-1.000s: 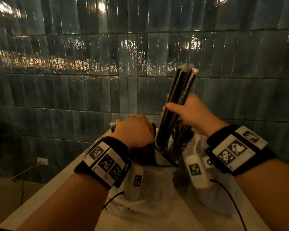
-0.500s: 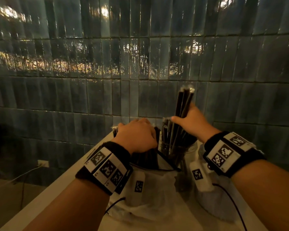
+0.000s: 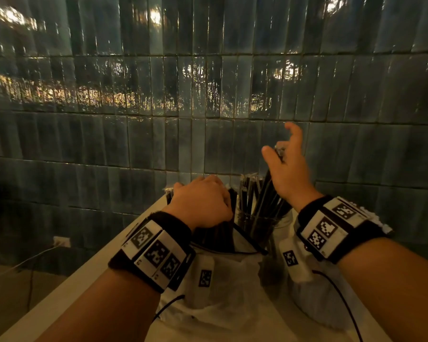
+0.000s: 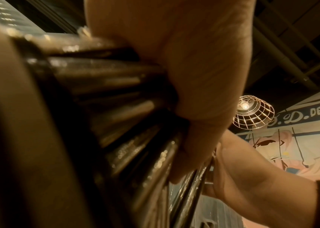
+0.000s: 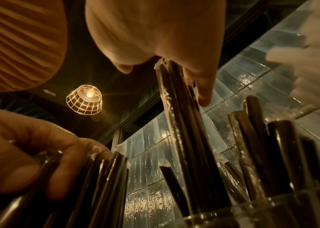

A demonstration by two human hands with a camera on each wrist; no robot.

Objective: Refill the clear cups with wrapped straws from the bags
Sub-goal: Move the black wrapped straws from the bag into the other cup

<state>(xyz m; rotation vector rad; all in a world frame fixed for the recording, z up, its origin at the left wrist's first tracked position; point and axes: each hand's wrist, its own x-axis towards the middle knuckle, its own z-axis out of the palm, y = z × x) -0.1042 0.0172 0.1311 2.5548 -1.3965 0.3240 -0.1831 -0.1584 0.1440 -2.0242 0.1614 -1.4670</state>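
Left hand (image 3: 200, 203) clamps a straw bundle (image 3: 215, 233) in the bag (image 3: 223, 280); right hand (image 3: 288, 166), fingers spread, tops the cup (image 3: 257, 223) straws at its 6 o'clock.

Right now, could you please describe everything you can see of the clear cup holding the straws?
The clear glass-like cup stands upright on the pale counter, beside the white plastic bag. It holds dark straws in clear wrappers, leaning outward. The right hand, fingers spread, touches the tops of the tallest straws. Its base is hidden.
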